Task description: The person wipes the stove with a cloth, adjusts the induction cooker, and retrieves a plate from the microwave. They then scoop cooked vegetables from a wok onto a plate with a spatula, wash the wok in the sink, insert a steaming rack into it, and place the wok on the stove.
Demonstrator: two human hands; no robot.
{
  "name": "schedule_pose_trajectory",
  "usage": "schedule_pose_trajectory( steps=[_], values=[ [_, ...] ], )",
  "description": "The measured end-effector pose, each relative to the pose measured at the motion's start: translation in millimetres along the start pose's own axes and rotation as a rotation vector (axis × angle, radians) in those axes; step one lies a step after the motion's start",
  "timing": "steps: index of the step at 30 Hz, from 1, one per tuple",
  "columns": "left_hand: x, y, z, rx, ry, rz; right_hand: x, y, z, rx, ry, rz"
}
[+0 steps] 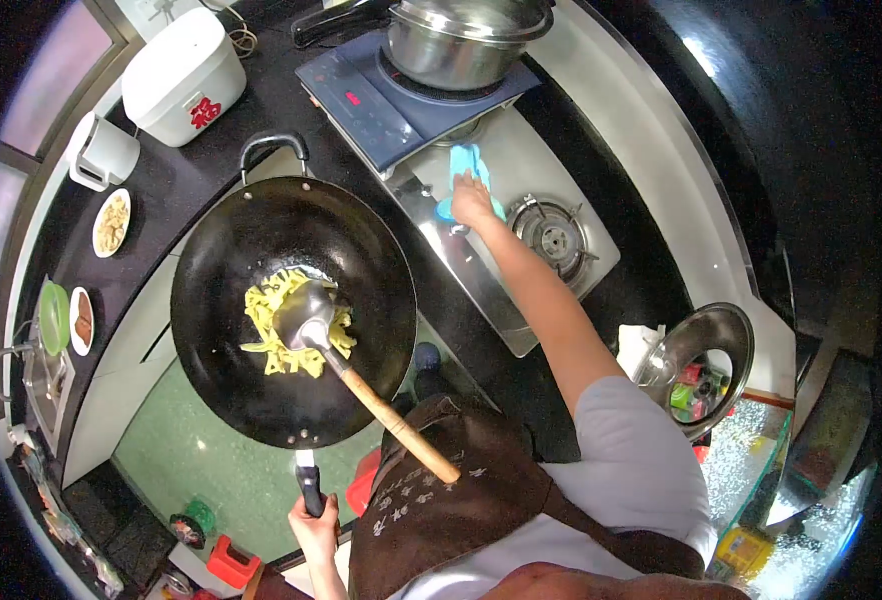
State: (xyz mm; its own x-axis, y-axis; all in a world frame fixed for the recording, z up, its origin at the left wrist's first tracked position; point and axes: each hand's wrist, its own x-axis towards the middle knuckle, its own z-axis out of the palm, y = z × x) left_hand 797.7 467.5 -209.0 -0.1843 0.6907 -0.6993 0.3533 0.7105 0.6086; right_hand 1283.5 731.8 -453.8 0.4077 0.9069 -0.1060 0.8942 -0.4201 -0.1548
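Observation:
My left hand [317, 528] is closed around the black grip of a large dark wok [211, 300], holding it off the stove over the floor. Yellow-green strips of food [273, 300] lie in the wok's middle. A steel ladle [306, 312] with a wooden handle rests on them, its handle leaning over the rim toward my apron [441, 470]. My right hand [473, 202] is stretched to the gas stove [531, 170] and grips a light blue cloth [467, 160] against its steel top. Its fingertips are partly hidden by the cloth.
A burner [554, 238] sits beside my right forearm. Behind the cloth, an induction cooker [361, 105] carries a steel pot [451, 55]. A white container [176, 75], white jug [111, 155] and plates of food [112, 223] line the left counter. A metal bowl [744, 350] stands at right.

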Motion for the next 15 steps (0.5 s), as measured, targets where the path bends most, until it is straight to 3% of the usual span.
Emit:
schedule_pose_trajectory(
  steps=[4, 7, 10, 12, 15],
  values=[
    [7, -22, -3, 0.07, -0.013, 0.048, 57, 52, 2, -0.274, -0.232, -0.077],
    [8, -17, -4, 0.054, -0.025, 0.047, 82, 84, -33, -0.056, -0.324, 0.084],
    [11, -16, -5, 0.033, -0.041, 0.018, 72, 65, -13, -0.089, -0.511, 0.053],
    [13, -15, -10, 0.01, -0.049, -0.01, 37, 46, -9, -0.141, -0.571, -0.133],
    [15, -11, -8, 0.021, -0.025, 0.017, 22, 58, -6, -0.073, -0.358, -0.172]
  ],
)
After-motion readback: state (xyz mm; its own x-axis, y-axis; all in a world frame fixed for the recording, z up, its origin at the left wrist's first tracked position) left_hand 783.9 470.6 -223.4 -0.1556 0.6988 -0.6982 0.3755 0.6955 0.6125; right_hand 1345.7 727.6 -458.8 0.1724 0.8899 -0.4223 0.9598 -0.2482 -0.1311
